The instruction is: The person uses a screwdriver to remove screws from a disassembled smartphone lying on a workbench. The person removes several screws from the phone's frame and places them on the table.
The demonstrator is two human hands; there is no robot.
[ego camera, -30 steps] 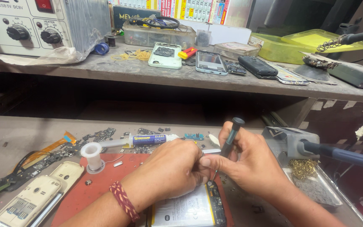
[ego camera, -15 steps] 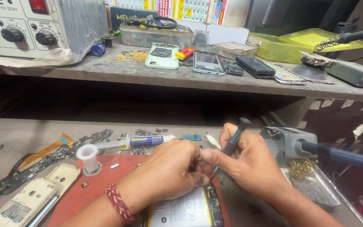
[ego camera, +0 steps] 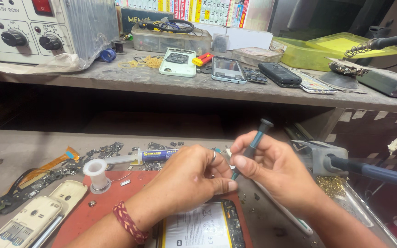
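Screwdriver (ego camera: pixel 253 146) sits pinched in the right hand (ego camera: pixel 276 172), tip angled down for control. Left hand (ego camera: pixel 194 177) is curled closed just beside the tip, steadying, above the opened phone (ego camera: pixel 203 227) on the red mat (ego camera: pixel 99 213).

— What's on the desk (ego camera: pixel 19 147)?

— A red mat (ego camera: pixel 111 202) with an opened phone (ego camera: pixel 203 227) on it, a white solder spool (ego camera: pixel 96 171), a syringe tube (ego camera: pixel 145 156), and cream phone shells (ego camera: pixel 33 218) at the left.

— And the shelf (ego camera: pixel 171 82) above?

— A grey station box (ego camera: pixel 33 30), a green phone back (ego camera: pixel 178 62), two more phones (ego camera: pixel 253 70), yellow trays (ego camera: pixel 327 48).
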